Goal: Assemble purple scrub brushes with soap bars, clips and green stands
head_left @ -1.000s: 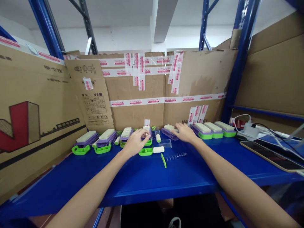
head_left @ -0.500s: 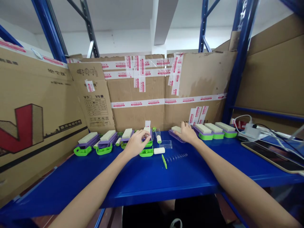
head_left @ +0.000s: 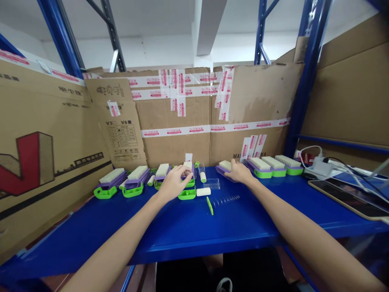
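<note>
Nearest to us on the blue desk (head_left: 182, 231) lie a loose green clip (head_left: 209, 205) and a thin wire spring (head_left: 226, 199), with a white roller (head_left: 203, 192) and a clear plastic cover (head_left: 212, 184) just beyond at twelve o'clock. Our left hand (head_left: 173, 183) curls its fingers around a purple-and-green brush (head_left: 187, 174), above a green base (head_left: 187, 194) that lies just beside the wrist. Our right hand (head_left: 240, 172) rests on a purple brush head (head_left: 224, 166) at one o'clock, fingers laid over its near end; we cannot tell whether they actually pinch it. These brushes look light and rigid, moulded plastic with springy white bristles, so we judge the smooth sides the place to hold, not the bristle top. Farther off, finished brushes (head_left: 272, 166) sit in a row at two o'clock, more brushes (head_left: 123, 182) at ten, and a taped cardboard wall (head_left: 194, 121) stands behind.
</note>
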A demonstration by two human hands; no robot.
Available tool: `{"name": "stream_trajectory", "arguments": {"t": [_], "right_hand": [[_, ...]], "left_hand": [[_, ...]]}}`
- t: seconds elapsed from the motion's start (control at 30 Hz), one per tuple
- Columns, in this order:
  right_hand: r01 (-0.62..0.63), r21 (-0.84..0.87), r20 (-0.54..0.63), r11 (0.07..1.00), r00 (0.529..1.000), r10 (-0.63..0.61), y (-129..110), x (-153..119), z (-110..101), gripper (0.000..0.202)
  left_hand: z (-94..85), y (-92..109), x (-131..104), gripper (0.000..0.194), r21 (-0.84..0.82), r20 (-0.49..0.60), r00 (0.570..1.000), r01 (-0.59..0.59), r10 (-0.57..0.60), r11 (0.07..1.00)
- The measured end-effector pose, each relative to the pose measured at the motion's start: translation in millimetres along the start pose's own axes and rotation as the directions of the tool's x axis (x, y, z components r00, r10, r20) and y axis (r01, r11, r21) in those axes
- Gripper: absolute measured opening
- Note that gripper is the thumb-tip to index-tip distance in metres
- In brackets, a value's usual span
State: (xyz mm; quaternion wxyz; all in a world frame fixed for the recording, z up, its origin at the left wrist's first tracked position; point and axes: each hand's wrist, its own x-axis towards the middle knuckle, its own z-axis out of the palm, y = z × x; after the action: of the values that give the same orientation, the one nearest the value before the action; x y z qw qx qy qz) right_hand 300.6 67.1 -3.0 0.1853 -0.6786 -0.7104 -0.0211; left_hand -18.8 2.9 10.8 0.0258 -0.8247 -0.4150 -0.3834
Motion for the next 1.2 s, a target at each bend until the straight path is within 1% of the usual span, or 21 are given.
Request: {"name": "stream_trajectory", "arguments": {"t": [0.1, 0.17, 0.23, 0.27, 0.3, 0.37, 0.47, 0.53, 0.6, 0.67, 0.73, 0.8, 0.93, 1.03, 1.1, 1.2], "right_hand": [[0.011, 0.009, -0.046, 1.000, 0.999, -0.011, -5, -4, -3, 0.055], [0.034, 0.033, -0.109, 0.999, 0.994, -0.031, -8, -5, -4, 0.060], [0.118, 0.088, -0.226, 0.989, 0.969, -0.095, -12, -7, -5, 0.067], [0.191, 0.120, -0.301, 0.974, 0.942, -0.148, -14, -8, -6, 0.070], [0.280, 0.146, -0.377, 0.949, 0.902, -0.209, -17, -9, -7, 0.071], [0.464, 0.158, -0.499, 0.871, 0.799, -0.335, -25, -14, -9, 0.072], [0.660, 0.104, -0.576, 0.744, 0.650, -0.496, -40, -26, -12, 0.074], [0.747, 0.043, -0.590, 0.663, 0.554, -0.587, -51, -34, -13, 0.078], [0.797, -0.003, -0.589, 0.603, 0.487, -0.646, -59, -41, -11, 0.082], [0.827, -0.046, -0.587, 0.560, 0.431, -0.686, -65, -46, -9, 0.083], [0.837, -0.072, -0.591, 0.542, 0.402, -0.699, -68, -49, -7, 0.083], [0.840, -0.088, -0.601, 0.535, 0.384, -0.701, -69, -50, -6, 0.082], [0.839, -0.116, -0.607, 0.532, 0.364, -0.706, -66, -49, -10, 0.084], [0.830, -0.128, -0.604, 0.543, 0.369, -0.707, -64, -48, -13, 0.086], [0.820, -0.139, -0.599, 0.555, 0.377, -0.706, -63, -49, -15, 0.086], [0.808, -0.175, -0.586, 0.562, 0.373, -0.719, -63, -50, -17, 0.087]], "left_hand": [[0.2, -1, 0, 0.017, -0.003, -0.005, 1.000, -0.003, 0.003, 1.000], [0.3, -1, 0, 0.018, 0.000, -0.007, 1.000, -0.003, 0.003, 1.000], [0.7, -1, 0, 0.018, 0.001, -0.013, 1.000, -0.002, 0.002, 1.000], [1.0, -1, 0, 0.017, -0.002, -0.018, 1.000, -0.002, 0.002, 1.000], [1.4, 0, 0, 0.017, -0.008, -0.023, 1.000, 0.000, -0.001, 1.000], [2.2, 1, -1, 0.019, -0.038, -0.038, 0.999, 0.017, -0.019, 0.999], [2.8, 4, -1, 0.031, -0.131, -0.049, 0.997, 0.052, -0.058, 0.990], [2.6, 7, -2, 0.042, -0.196, -0.043, 0.997, 0.058, -0.068, 0.979], [2.1, 12, -3, 0.050, -0.264, -0.038, 0.997, 0.061, -0.073, 0.963], [1.5, 16, -3, 0.051, -0.341, -0.036, 0.996, 0.067, -0.084, 0.938], [1.0, 20, -3, 0.049, -0.408, -0.037, 0.995, 0.070, -0.093, 0.910], [0.3, 23, -3, 0.048, -0.432, -0.044, 0.994, 0.070, -0.099, 0.899], [-0.6, 26, -3, 0.042, -0.370, -0.091, 0.992, 0.047, -0.087, 0.928], [1.0, 23, -5, 0.043, -0.296, -0.130, 0.990, 0.011, -0.051, 0.955], [3.4, 20, -6, 0.054, -0.269, -0.162, 0.986, -0.014, -0.031, 0.963], [7.6, 13, -6, 0.078, -0.215, -0.235, 0.972, -0.073, 0.021, 0.974]]}}
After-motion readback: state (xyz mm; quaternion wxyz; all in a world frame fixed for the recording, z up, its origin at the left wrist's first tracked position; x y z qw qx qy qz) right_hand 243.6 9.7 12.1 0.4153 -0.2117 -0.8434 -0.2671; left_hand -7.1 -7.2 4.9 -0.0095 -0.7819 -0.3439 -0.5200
